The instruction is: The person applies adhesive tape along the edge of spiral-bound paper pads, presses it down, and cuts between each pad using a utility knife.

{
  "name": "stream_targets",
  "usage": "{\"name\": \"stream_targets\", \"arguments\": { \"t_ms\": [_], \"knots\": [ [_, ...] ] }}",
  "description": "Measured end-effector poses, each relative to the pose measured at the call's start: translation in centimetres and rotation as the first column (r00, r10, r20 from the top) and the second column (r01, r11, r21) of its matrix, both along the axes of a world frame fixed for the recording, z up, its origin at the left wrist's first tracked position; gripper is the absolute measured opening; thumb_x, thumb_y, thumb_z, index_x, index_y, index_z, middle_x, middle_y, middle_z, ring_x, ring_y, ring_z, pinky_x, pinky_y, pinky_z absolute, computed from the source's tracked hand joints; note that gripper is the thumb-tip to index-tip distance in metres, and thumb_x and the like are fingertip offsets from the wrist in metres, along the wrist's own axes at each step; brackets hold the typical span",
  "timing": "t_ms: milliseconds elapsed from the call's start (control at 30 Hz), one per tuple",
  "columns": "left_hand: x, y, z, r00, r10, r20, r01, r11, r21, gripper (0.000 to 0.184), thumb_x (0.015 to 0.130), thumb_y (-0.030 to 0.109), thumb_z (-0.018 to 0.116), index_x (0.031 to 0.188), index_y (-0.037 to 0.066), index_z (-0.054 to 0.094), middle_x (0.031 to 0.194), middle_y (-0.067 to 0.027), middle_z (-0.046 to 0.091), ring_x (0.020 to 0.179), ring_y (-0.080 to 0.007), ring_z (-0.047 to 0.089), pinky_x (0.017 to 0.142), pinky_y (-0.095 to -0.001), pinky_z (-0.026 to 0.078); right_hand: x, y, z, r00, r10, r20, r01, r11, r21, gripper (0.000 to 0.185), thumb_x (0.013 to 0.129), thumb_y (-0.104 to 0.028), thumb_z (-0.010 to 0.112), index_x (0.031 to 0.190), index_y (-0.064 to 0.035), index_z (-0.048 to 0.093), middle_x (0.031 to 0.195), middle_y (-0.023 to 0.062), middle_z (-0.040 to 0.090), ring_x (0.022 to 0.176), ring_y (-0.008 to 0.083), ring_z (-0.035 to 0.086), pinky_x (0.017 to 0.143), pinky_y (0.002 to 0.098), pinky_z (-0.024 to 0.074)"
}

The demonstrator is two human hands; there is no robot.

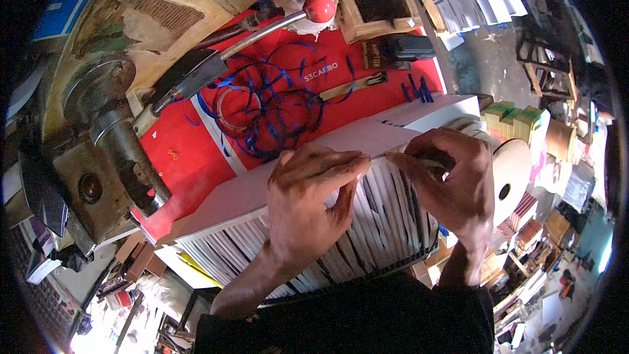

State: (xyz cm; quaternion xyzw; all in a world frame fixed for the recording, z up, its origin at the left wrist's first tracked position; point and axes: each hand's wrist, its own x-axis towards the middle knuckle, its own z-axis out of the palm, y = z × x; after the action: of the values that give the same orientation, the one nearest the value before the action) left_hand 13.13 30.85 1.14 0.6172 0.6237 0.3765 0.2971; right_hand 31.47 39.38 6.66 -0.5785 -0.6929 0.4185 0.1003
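A thin dark strand (378, 156) spans the small gap between my hands; its exact kind is too small to make out. My left hand (308, 193) pinches one end between thumb and fingers. With bent fingers, my right hand (455, 174) closes on the other end. Directly below both hands stands a long row of tightly packed white booklets (373, 216), edges facing up. A white sheet or board (242, 200) runs along the far side of the row. Part of the row is hidden by my hands and forearms.
Tangled blue ribbon (282, 108) lies on a red surface (180, 170) beside a flat brush (357, 86). A metal lever with a red knob (320, 8) reaches over it from heavy machinery (108, 124) at left. A round spool (513, 167) stands right of my right hand.
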Motion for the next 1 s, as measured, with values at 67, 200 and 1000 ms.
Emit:
{"name": "stream_targets", "arguments": {
  "t_ms": [67,200,1000],
  "knots": [
    [0.0,0.2,-0.1,1.0,-0.016,-0.005,0.016,1.0,0.005,0.027,0.078,0.001,0.073,0.103,0.011,0.077,0.101,-0.0044,0.076,0.091,-0.0234,0.069,0.076,-0.0401,0.048,0.0,-0.1,-0.2,1.0,-0.003,-0.031,0.004,0.999,0.038,0.012,0.082,-0.008,0.078,0.083,0.0018,0.072,0.081,0.0173,0.073,0.074,0.0281,0.074,0.068,0.0363,0.0569],
    [0.1,0.7,0.4,0.999,-0.041,0.003,0.041,0.999,-0.018,0.027,0.078,0.0,0.072,0.103,0.009,0.076,0.1,-0.0049,0.076,0.09,-0.0236,0.069,0.076,-0.0396,0.048,0.8,0.2,-0.1,0.999,0.035,-0.014,-0.034,0.998,0.052,0.011,0.083,-0.007,0.077,0.085,0.0017,0.071,0.08,0.0163,0.072,0.072,0.0276,0.073,0.065,0.0364,0.0548],
    [1.9,1.3,0.1,0.997,0.066,0.046,-0.066,0.998,-0.002,0.017,0.08,0.002,0.075,0.096,0.005,0.077,0.09,-0.0101,0.075,0.082,-0.0281,0.07,0.074,-0.0396,0.053,1.5,0.7,-1.2,1.0,0.029,-0.005,-0.027,0.971,0.238,0.01,0.08,-0.005,0.076,0.079,0.0002,0.067,0.078,0.0172,0.067,0.07,0.0353,0.068,0.064,0.0422,0.0523]
  ]
}}
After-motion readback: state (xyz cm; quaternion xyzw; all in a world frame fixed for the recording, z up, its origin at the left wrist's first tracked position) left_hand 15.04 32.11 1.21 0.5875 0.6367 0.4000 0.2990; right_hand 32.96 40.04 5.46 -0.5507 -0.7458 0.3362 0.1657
